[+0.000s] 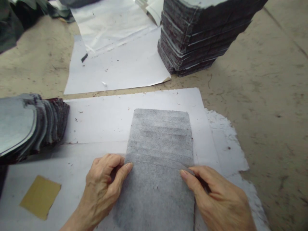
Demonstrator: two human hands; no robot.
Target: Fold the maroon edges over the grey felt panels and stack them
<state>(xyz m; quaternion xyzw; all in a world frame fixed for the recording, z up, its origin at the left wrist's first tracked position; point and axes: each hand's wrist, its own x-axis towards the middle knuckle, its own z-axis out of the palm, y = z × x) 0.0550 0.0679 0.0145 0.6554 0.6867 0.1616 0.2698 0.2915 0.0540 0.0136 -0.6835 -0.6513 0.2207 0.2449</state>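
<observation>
A long grey fabric piece (pixel 157 189) with a rough, felt-like face lies before me on white paper, its lower end cut off by the picture's edge. Faint creases run across its upper half. My left hand (pixel 107 183) pinches its left edge between thumb and fingers. On the opposite edge, my right hand (pixel 214 192) grips it the same way, the fingers partly tucked beneath. Between both hands the fabric rises in a slight fold.
A tall stack of dark layered pieces (pixel 192 38) stands at the back right. At the left is a stack of rounded pieces (pixel 36 128). A tan square (pixel 40 196) lies on the white paper (pixel 96 125). More white sheets (pixel 115 64) cover the table (pixel 269 96) behind.
</observation>
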